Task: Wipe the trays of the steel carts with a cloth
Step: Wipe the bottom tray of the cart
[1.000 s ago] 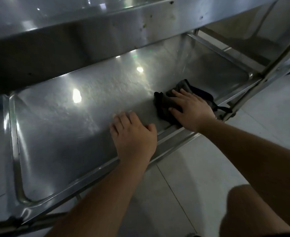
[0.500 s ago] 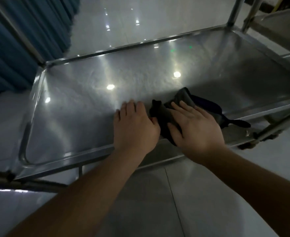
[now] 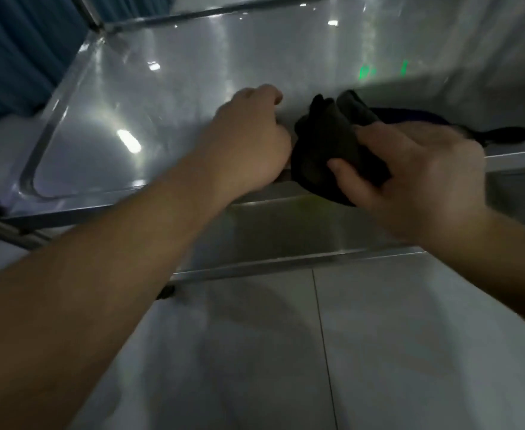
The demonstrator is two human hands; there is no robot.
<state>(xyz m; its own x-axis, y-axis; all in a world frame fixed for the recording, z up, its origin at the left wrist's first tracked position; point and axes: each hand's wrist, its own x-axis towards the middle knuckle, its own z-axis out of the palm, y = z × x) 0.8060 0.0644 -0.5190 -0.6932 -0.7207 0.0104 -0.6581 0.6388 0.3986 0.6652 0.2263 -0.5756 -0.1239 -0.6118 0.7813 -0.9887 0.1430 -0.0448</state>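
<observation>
Here the right hand [image 3: 416, 169] grips a bunched dark cloth [image 3: 332, 141] at the steel tray [image 3: 168, 88]'s near rim; the left hand [image 3: 248, 144], fingers curled, rests beside it. Likely next: sweeping the cloth across the tray.

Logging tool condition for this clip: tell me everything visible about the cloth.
The cloth is dark, nearly black, soft fabric, bunched into folds rather than spread flat. It sits at the near edge of the steel tray, with its lower part hanging over the rim. A thin dark tail trails off to the right along the tray. The right hand grips it, thumb and fingers curled round the bunch. The left hand rests on the tray just beside it. Motion blur hides weave and dampness.
</observation>
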